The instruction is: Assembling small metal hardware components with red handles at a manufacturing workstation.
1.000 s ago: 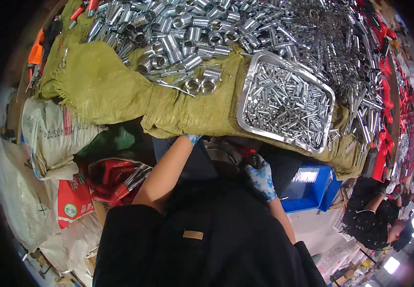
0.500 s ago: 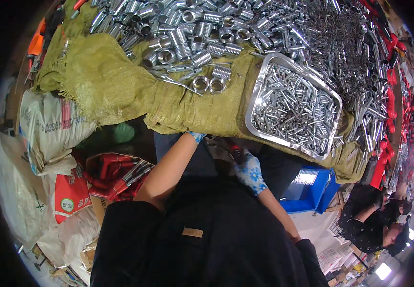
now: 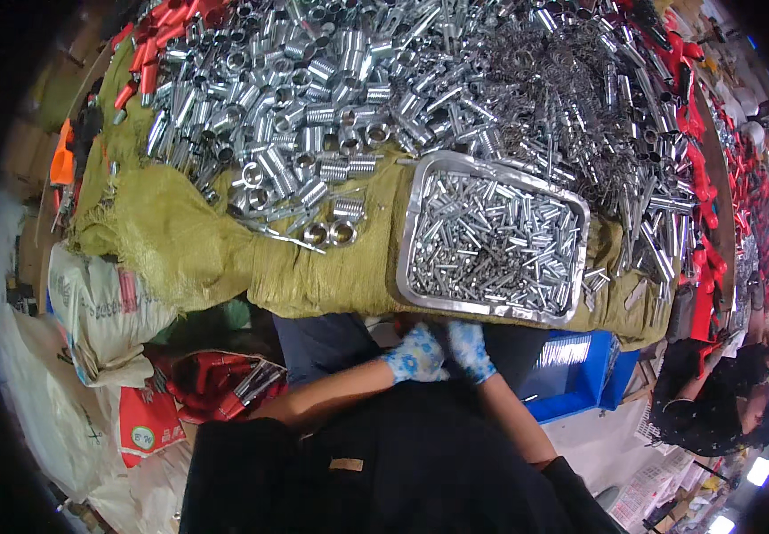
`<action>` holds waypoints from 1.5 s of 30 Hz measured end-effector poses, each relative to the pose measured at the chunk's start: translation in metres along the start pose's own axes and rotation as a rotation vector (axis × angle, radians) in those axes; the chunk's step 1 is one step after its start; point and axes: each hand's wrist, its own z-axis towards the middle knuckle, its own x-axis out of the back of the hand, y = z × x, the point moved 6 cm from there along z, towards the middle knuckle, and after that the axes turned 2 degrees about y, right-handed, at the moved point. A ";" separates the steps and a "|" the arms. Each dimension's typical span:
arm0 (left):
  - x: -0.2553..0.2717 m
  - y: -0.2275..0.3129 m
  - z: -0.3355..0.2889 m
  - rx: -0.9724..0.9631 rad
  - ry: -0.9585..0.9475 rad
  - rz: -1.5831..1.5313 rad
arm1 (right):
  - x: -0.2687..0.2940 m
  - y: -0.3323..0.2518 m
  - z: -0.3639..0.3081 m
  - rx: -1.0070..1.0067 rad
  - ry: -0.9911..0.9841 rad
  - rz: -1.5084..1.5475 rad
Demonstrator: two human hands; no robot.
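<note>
My left hand [image 3: 416, 354] and my right hand [image 3: 468, 351], both in white gloves with blue flowers, are close together below the table's near edge. The fingers of both point away under the edge and are hidden, so what they hold does not show. A dark reddish patch lies just beyond the left hand, too dim to name. Right above the hands, a metal tray [image 3: 405, 267] full of short silver pins [image 3: 500, 240] rests on the yellow-green woven sacking [image 3: 313, 283].
Threaded metal sleeves [image 3: 313, 116] and thin springs [image 3: 571, 89] heap the table. Red parts [image 3: 148, 67] lie far left. A blue bin [image 3: 571, 396] stands right of my hands, an open bag of red-handled parts [image 3: 215, 387] left. Another person [image 3: 713, 400] sits at the right.
My left hand has come right, beside the right hand. A red-and-black object seen near the right hand earlier is now hidden. The view has shifted, showing more of the table.
</note>
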 end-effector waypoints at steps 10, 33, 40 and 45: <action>-0.005 -0.068 0.034 -0.013 0.105 0.001 | -0.072 -0.030 0.006 -0.056 -0.298 -0.225; -0.091 -0.108 0.037 -0.181 0.379 0.009 | -0.028 -0.053 0.005 -0.030 0.226 -0.026; -0.102 -0.112 0.023 -0.081 0.417 0.038 | -0.018 -0.056 0.006 -0.115 0.164 0.142; -0.085 -0.108 0.040 -0.044 0.379 0.011 | -0.037 -0.052 0.002 -0.096 0.080 0.014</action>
